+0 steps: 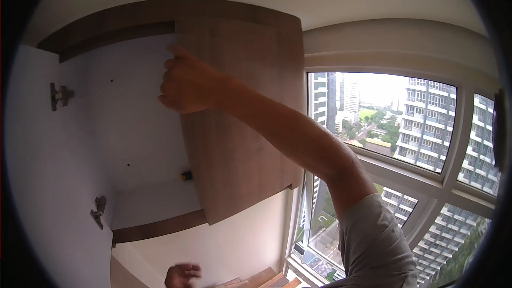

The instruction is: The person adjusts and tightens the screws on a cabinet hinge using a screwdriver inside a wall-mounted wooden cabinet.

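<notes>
My right hand (188, 84) is raised to the free left edge of a brown wood-grain cabinet door (242, 128). Its fingers curl at that edge, closed on the door, and the thumb points up, slightly blurred. The bare right forearm crosses in front of the door. Low in the picture, my left hand (182, 276) hangs below the cabinet, its fingers partly bent and smeared by motion. Whether it holds anything does not show. Behind the door edge, the pale cabinet interior (141, 106) is exposed on the left.
A white panel (40, 144) at the left carries an upper metal hinge (61, 96) and a lower hinge (98, 212). A small black-and-yellow object (186, 175) lies on the cabinet floor. Wooden boards (261, 278) lie below. A window (384, 122) with white frames fills the right.
</notes>
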A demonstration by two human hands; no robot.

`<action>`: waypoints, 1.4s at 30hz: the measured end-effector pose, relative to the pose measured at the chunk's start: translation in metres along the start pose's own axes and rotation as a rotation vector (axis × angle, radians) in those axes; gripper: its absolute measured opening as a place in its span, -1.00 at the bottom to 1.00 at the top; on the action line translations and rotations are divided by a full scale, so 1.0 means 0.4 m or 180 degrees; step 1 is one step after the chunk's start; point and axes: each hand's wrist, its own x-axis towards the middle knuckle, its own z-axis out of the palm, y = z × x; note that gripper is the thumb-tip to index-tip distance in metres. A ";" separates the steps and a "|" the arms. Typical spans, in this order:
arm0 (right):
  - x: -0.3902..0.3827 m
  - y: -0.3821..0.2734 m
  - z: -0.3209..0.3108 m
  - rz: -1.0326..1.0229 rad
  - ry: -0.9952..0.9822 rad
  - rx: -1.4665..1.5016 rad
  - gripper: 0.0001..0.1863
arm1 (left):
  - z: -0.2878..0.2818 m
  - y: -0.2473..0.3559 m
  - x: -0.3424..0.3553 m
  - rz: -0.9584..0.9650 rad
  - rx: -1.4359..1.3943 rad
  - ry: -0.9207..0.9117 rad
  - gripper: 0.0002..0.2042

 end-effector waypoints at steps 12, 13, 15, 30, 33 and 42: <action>-0.150 0.012 -0.185 -0.0058 0.1026 0.0300 -0.72 | 0.314 -0.052 0.266 0.0521 0.0557 -0.1128 -0.52; -0.175 0.018 -0.214 -0.0053 0.0965 0.0280 -0.72 | 0.323 -0.060 0.250 0.0689 0.0428 -0.1328 -0.48; -0.214 0.029 -0.255 -0.0161 0.1292 0.0301 -0.78 | 0.350 -0.053 0.198 0.0575 -0.0089 -0.1559 -0.42; -0.504 -0.045 -0.398 0.1961 0.1863 0.1429 -0.31 | 0.587 0.006 0.148 0.2273 0.0026 -0.2060 -0.19; -0.539 -0.057 -0.444 0.2664 0.1683 0.0861 -0.35 | 0.644 -0.002 0.126 0.2310 0.0087 -0.2218 -0.22; -0.794 0.045 -0.455 0.3501 0.2267 0.1378 -0.48 | 0.739 -0.008 0.350 0.2287 0.0238 -0.1996 -0.27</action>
